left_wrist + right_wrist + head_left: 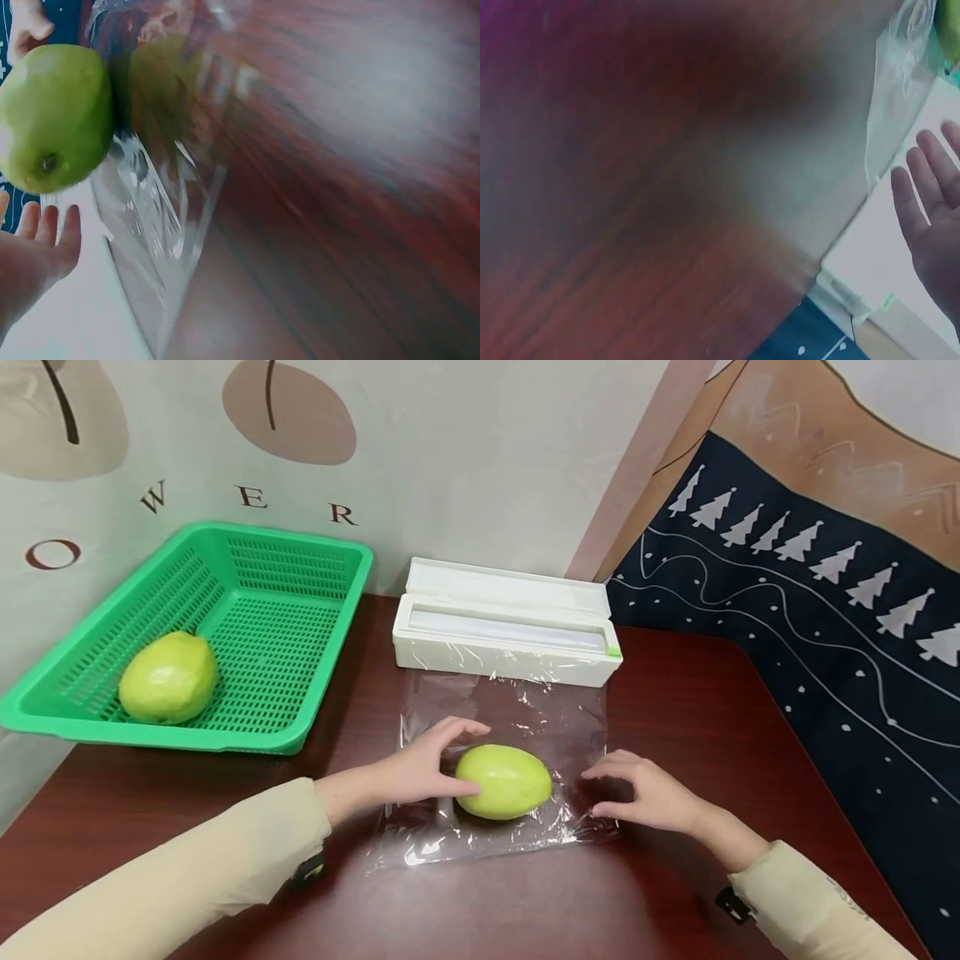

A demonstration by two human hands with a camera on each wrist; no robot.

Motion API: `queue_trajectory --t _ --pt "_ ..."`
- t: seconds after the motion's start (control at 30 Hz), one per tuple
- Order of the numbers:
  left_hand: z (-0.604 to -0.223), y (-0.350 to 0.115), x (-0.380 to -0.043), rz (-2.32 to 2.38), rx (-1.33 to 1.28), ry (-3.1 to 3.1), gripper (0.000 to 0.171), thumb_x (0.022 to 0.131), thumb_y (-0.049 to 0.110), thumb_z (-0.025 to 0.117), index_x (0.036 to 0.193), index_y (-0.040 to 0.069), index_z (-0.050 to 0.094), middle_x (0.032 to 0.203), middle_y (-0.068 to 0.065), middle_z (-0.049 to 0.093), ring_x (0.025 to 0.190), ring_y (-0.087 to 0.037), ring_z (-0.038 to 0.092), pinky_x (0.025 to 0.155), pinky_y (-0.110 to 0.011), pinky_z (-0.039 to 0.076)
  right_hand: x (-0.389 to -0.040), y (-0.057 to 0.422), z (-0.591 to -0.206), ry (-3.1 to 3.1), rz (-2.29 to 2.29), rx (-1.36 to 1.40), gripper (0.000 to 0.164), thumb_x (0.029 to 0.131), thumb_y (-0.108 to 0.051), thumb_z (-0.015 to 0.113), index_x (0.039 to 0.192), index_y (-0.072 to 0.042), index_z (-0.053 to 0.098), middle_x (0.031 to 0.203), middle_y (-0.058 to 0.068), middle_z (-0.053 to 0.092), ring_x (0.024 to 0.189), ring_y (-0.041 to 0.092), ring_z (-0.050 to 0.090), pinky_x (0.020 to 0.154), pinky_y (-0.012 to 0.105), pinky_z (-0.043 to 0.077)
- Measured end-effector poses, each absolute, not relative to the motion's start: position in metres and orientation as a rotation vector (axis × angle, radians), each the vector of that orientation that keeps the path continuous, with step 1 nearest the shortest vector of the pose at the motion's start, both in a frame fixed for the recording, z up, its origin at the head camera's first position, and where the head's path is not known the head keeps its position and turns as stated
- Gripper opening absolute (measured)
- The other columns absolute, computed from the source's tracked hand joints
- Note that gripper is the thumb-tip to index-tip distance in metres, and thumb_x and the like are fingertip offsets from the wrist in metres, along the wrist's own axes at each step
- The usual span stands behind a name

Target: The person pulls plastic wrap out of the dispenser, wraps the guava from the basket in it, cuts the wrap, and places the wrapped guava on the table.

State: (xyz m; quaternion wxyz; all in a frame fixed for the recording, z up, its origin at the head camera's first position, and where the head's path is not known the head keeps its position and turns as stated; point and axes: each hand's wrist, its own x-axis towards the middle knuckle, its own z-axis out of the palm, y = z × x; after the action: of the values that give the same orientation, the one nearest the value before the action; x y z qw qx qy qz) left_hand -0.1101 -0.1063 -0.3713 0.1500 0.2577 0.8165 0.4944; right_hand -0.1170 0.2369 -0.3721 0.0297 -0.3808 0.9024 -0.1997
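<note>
A smooth yellow-green oval fruit (504, 782) lies on its side on a sheet of clear cling film (525, 710). In the left wrist view its stem-end scar faces the camera. At the fruit's left end my left hand (420, 766) has thumb and fingers spread apart; whether the thumb touches the skin I cannot tell. Over the film's right edge hovers my right hand (643, 792), fingers loosely bent and apart from the fruit. The film runs back to a white cling film box (510, 662) with its lid raised.
A green plastic basket (315, 714) stands at the left, holding another yellow-green fruit (168, 678). Behind the box hangs a printed cloth (480, 468); a dark blue patterned one (825, 652) borders the brown table (697, 710) on the right.
</note>
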Motion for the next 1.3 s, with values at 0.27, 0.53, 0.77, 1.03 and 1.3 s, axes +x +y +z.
queue_trajectory --t 0.27,0.53,0.77,1.03,1.3 --pt "-0.377 -0.144 -0.098 1.345 0.769 2.307 0.033 0.077 0.024 0.075 0.101 0.009 0.058 0.100 -0.006 0.061 0.093 -0.016 0.055 0.081 -0.026 0.049 -0.116 0.233 -0.377 2.674 -0.559 -1.207 0.026 0.072 -0.024 0.079 0.095 -0.017 0.069 0.091 -0.008 0.065 0.087 0.007 0.056 0.077 0.027 0.049" --pt "-0.385 -0.171 -0.085 1.152 0.912 2.170 0.029 0.071 0.030 0.079 0.087 0.013 0.062 0.080 0.003 0.060 0.076 -0.005 0.054 0.070 -0.020 0.047 -0.115 0.233 -0.380 2.615 -0.576 -1.203 0.019 0.071 -0.017 0.079 0.087 -0.018 0.068 0.082 -0.011 0.060 0.078 0.003 0.051 0.069 0.021 0.046" --pt "-0.384 -0.171 -0.078 0.908 1.084 2.199 0.025 0.067 0.031 0.082 0.079 0.020 0.063 0.073 0.014 0.052 0.067 0.004 0.046 0.062 -0.014 0.042 -0.115 0.233 -0.383 2.539 -0.631 -1.242 0.019 0.069 -0.009 0.078 0.071 -0.019 0.062 0.069 -0.012 0.052 0.068 -0.002 0.046 0.060 0.016 0.043" --pt "-0.379 -0.171 -0.077 0.772 1.118 2.237 0.013 0.072 0.015 0.074 0.069 0.022 0.063 0.069 0.018 0.052 0.064 0.007 0.045 0.060 -0.012 0.041 -0.115 0.238 -0.380 2.455 -0.747 -1.235 0.020 0.069 -0.006 0.077 0.066 -0.017 0.061 0.066 -0.011 0.054 0.064 -0.002 0.047 0.055 0.017 0.044" --pt "-0.368 -0.176 -0.078 0.846 1.034 2.180 0.014 0.074 0.011 0.070 0.065 0.018 0.062 0.065 0.016 0.060 0.063 0.008 0.051 0.062 -0.015 0.047 -0.108 0.236 -0.364 2.418 -0.705 -1.160 0.015 0.071 -0.010 0.079 0.065 -0.017 0.066 0.065 -0.012 0.055 0.068 -0.002 0.050 0.061 0.017 0.046"
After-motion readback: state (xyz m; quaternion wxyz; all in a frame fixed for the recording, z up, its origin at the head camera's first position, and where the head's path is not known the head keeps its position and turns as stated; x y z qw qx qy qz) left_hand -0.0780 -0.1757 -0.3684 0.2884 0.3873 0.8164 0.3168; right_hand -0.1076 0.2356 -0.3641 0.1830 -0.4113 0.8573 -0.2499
